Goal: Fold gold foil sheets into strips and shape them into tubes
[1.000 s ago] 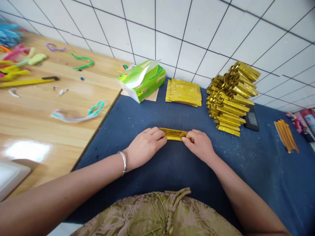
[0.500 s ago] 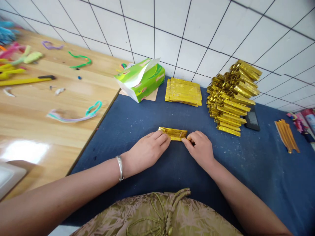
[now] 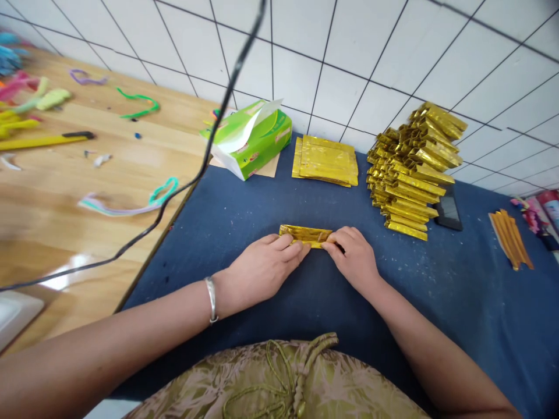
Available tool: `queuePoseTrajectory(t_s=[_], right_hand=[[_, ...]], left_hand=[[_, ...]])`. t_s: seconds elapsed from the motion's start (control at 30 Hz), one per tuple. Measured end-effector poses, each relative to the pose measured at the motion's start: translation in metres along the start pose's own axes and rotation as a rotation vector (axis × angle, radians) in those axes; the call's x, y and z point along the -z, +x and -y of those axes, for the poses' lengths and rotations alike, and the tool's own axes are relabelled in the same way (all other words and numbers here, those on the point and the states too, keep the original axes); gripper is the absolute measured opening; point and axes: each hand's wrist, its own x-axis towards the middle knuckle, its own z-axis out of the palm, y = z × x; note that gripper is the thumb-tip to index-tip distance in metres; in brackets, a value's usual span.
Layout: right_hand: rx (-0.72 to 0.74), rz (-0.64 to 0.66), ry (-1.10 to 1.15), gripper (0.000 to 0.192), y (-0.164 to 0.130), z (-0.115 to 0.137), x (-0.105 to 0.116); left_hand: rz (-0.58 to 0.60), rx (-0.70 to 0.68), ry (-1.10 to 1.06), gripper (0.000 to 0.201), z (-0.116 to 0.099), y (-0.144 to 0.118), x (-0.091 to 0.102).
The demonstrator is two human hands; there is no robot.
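A narrow folded strip of gold foil wrapper (image 3: 301, 231) lies on the dark blue cloth (image 3: 244, 221) in front of me. My left hand (image 3: 266, 265) presses its near edge, fingers together near the strip's middle. At the right end, my right hand (image 3: 351, 253) pinches the strip between thumb and curled fingers. Farther back rests a small stack of flat gold wrappers (image 3: 327, 160). Many folded gold strips (image 3: 408, 186) are heaped to the right against the tiled wall.
A green tissue box (image 3: 262, 137) stands at the back. A black phone (image 3: 448, 209) lies partly under the heap. Orange-gold strips (image 3: 510, 238) are far right. On the wooden table are a yellow cutter (image 3: 43, 141) and coloured ties. A black cable (image 3: 205, 157) crosses the view.
My left fingers have slid slightly right along the strip's near edge. My right hand stays at its end. A black cable has come into view on the left.
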Motion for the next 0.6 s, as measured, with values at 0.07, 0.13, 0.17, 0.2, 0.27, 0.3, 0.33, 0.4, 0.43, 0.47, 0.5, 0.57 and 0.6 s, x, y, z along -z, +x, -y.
queuePoseTrajectory(t_s=[0.07, 0.13, 0.17, 0.2, 0.27, 0.3, 0.33, 0.4, 0.43, 0.47, 0.5, 0.57, 0.6], right_hand=[[0.018, -0.027, -0.034, 0.021, -0.003, 0.001, 0.001], [0.057, -0.055, -0.082, 0.021, -0.009, 0.004, 0.003], [0.082, -0.063, -0.103, 0.020, -0.012, 0.007, 0.005], [0.110, -0.064, -0.118, 0.019, -0.015, 0.009, 0.006], [0.185, -0.053, -0.128, 0.023, -0.021, 0.016, 0.006], [0.231, -0.036, -0.129, 0.027, -0.024, 0.019, 0.005], [0.276, -0.017, -0.131, 0.031, -0.026, 0.023, 0.004], [0.343, 0.024, -0.150, 0.039, -0.029, 0.028, 0.000], [0.361, 0.036, -0.168, 0.042, -0.030, 0.031, -0.002], [0.371, 0.044, -0.191, 0.045, -0.031, 0.032, -0.004], [0.377, 0.047, -0.215, 0.046, -0.031, 0.033, -0.005], [0.392, 0.047, -0.254, 0.046, -0.032, 0.034, -0.005], [0.399, 0.045, -0.266, 0.045, -0.032, 0.034, -0.005]], left_hand=[[-0.005, 0.005, -0.002, 0.045, -0.001, 0.001, 0.000], [-0.017, 0.011, -0.007, 0.045, -0.001, 0.002, 0.000], [-0.024, 0.014, -0.008, 0.044, -0.001, 0.002, 0.000], [-0.028, 0.017, -0.008, 0.043, -0.001, 0.003, 0.000], [-0.033, 0.020, -0.006, 0.041, -0.001, 0.003, 0.001], [-0.034, 0.019, -0.006, 0.039, -0.001, 0.004, 0.001], [-0.034, 0.017, -0.007, 0.038, -0.001, 0.004, 0.001], [-0.025, 0.010, -0.011, 0.035, -0.002, 0.004, 0.002], [-0.017, 0.008, -0.011, 0.034, -0.003, 0.004, 0.003], [-0.010, 0.009, -0.008, 0.033, -0.004, 0.003, 0.003], [-0.005, 0.010, -0.003, 0.033, -0.005, 0.002, 0.004], [-0.014, 0.024, 0.019, 0.033, -0.009, 0.000, 0.004], [-0.022, 0.038, 0.036, 0.034, -0.010, -0.002, 0.004]])
